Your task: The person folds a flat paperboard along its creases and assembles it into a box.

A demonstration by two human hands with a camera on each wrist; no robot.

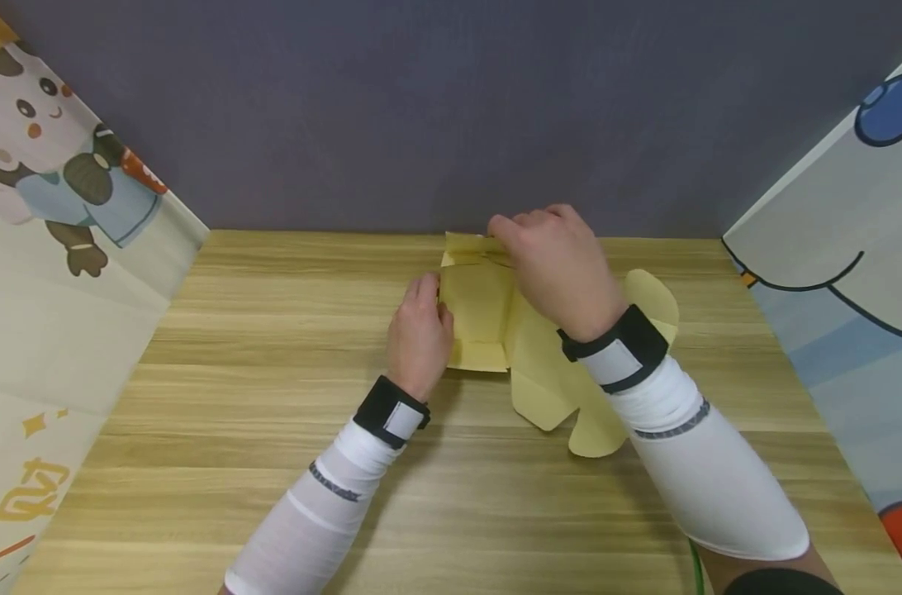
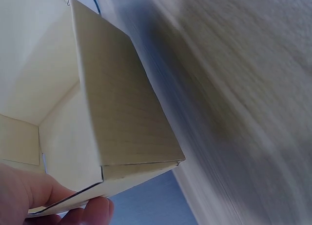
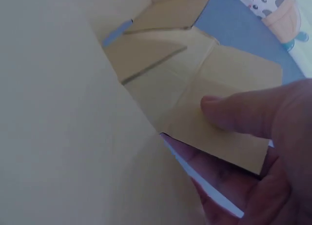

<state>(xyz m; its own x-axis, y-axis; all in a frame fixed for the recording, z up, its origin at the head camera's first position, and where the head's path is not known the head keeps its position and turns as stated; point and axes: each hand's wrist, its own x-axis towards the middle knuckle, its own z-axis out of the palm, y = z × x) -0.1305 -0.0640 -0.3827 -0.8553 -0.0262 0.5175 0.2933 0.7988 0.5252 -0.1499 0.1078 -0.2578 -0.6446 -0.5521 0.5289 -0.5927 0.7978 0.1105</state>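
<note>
A partly folded yellow cardboard box (image 1: 477,306) lies at the far middle of the table, its lid panel and rounded flaps (image 1: 562,380) spread out to the right. My left hand (image 1: 421,339) pinches the box's left side wall; the left wrist view shows the thumb inside and fingertips (image 2: 100,210) outside that wall. At the far side my right hand (image 1: 562,264) holds a flap (image 3: 229,112) of the box, thumb on top and fingers beneath it. Two smaller flaps (image 3: 146,59) stick inward beside it in the right wrist view.
The wood-grain table (image 1: 272,397) meets a dark grey back wall (image 1: 451,116) just beyond the box. Printed cloth panels with cartoon figures stand at the left (image 1: 87,273) and right (image 1: 830,223). A green cord (image 1: 696,566) shows under the right forearm.
</note>
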